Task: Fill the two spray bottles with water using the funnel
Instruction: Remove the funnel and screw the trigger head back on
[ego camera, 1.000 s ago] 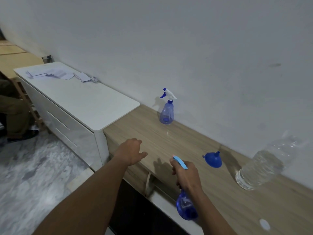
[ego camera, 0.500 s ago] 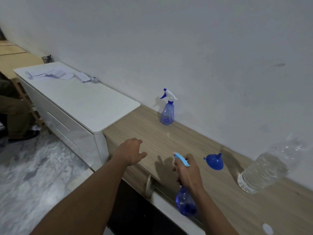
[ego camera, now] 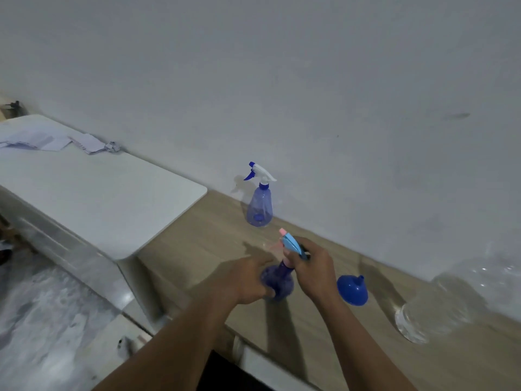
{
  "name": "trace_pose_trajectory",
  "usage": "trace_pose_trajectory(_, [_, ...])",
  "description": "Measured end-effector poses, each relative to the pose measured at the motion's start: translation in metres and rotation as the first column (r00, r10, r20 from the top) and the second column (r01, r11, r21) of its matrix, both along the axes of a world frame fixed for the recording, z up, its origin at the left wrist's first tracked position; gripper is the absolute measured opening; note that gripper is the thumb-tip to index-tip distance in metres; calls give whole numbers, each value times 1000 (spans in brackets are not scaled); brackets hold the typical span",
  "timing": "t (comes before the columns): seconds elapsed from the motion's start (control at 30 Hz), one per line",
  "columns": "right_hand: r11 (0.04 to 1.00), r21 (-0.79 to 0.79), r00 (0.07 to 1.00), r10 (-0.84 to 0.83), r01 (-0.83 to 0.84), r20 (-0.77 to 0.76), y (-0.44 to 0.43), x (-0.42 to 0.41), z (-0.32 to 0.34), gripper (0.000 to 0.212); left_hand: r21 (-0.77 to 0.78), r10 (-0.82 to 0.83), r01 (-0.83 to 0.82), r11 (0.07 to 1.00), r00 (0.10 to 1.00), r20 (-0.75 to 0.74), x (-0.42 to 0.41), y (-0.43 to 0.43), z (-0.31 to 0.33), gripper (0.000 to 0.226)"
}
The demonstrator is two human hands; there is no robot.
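Partly behind hands (ego camera: 245, 277) (ego camera: 310, 268), spray bottle (ego camera: 279, 282).

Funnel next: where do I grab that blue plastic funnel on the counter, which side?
Pinch the short spout of the blue plastic funnel from above: it seems to rest wide mouth down on the light wooden counter, spout up and free. Come from its left, where the right hand grips the held blue spray bottle; the clear plastic water bottle stands on its right.
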State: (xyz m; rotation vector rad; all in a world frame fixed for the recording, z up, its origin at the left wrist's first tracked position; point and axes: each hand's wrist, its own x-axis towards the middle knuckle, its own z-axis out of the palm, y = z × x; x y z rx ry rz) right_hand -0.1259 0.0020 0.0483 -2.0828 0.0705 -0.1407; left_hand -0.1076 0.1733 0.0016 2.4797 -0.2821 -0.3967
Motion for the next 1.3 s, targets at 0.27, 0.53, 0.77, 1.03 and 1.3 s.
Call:
trace_pose_trajectory(0.27, [998,-30,998,-52,53,19,-13,92,-13,41,-14,-56,59,998,990,125,93,-20,-21,58])
trace_pose_trajectory(0.53, [990,-81,987,-104,115,122,-30,167,-43,20,-58,-93,108,992,972,215,172,-50,-60,46])
trace_pose_trajectory(0.77, [971,-93,973,-214,222,86,-28,193,-49,24,-162,44,-21,987,990,135,194,-71,-74,43])
trace_pose_trajectory(1.03, [936,-271,970,-240,225,-22,-34,174,-32,51,-174,58,-45,984,996,65,194,-71,-67,57])
trace_pose_trajectory(1.3, [853,-455,920,-359,255,-158,-49,115,-2,53,-94,-190,205,974,970,151,160,-67,-20,20])
